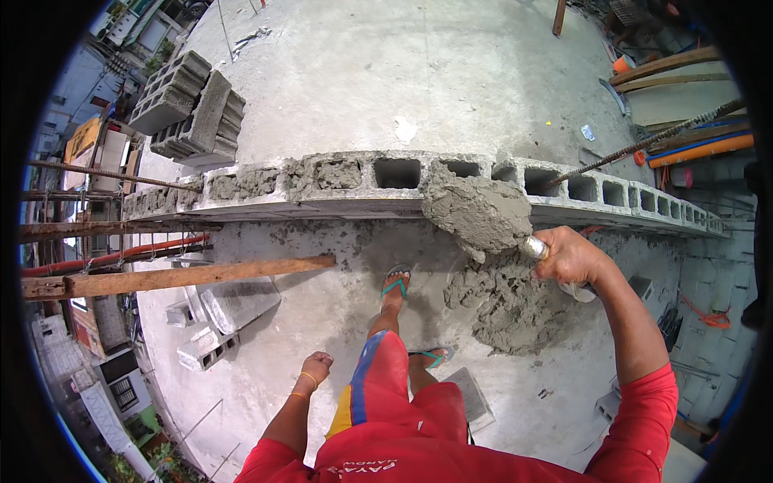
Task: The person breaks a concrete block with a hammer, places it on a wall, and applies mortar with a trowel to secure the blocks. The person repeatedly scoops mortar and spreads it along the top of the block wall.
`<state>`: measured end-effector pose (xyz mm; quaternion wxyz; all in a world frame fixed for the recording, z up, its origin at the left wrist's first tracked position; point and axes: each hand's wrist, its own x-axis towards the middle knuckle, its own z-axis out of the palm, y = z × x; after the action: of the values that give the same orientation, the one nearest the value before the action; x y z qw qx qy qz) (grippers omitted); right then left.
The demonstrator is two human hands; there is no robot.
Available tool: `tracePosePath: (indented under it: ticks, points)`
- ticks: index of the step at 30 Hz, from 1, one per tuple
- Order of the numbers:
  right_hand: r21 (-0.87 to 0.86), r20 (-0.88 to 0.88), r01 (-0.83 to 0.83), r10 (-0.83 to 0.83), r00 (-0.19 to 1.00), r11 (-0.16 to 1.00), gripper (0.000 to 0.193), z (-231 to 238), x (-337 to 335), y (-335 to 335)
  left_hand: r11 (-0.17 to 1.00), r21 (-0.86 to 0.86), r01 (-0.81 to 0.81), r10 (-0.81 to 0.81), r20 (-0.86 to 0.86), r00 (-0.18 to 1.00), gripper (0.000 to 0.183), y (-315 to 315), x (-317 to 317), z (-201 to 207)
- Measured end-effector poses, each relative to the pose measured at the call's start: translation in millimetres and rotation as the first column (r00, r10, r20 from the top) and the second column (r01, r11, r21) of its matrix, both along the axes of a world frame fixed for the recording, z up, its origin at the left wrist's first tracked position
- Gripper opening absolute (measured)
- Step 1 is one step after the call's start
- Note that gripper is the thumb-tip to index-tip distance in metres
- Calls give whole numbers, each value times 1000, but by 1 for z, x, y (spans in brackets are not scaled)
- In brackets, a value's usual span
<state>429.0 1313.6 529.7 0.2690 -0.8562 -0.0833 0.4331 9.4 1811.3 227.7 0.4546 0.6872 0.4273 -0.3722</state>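
Observation:
My right hand [570, 256] is closed round the handle of a trowel [537, 247], whose blade is hidden under a thick load of wet grey mortar [477, 211]. The load is over the top edge of a low hollow-block wall [403, 201], overlapping some of its cells. To the left, several cells are filled with mortar [334, 173]; the cells to the right look hollow. Below the trowel, a heap of mortar [519, 310] lies on the floor. My left hand [316, 369] hangs low at my left side, fingers curled in, with nothing visible in it.
Hollow blocks [189, 113] are stacked beyond the wall's left part. A wooden beam [193, 277] juts in from the left above more blocks [237, 306]. Steel bars [652, 141] rise from the wall. Another block [471, 398] lies by my feet. Orange pipes [708, 150] lie far right.

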Motion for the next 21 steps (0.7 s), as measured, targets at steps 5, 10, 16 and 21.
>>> tracePosePath:
  ticks: [5, 10, 16, 21]
  points:
    - [-290, 310, -182, 273, 911, 939, 29, 15, 62, 49, 995, -45, -92, 95, 69, 993, 24, -1, 44, 7]
    - [-463, 556, -203, 461, 691, 863, 32, 3, 63, 61, 990, -83, -113, 115, 27, 993, 20, -7, 88, 2]
    - [-623, 542, -38, 466, 699, 781, 36, 14, 34, 21, 987, -141, -84, 96, 86, 992, 23, -6, 122, 0]
    - [-495, 590, -60, 386, 709, 867, 44, 13, 3, 21, 991, -129, 26, -18, 60, 998, 26, -8, 133, -18]
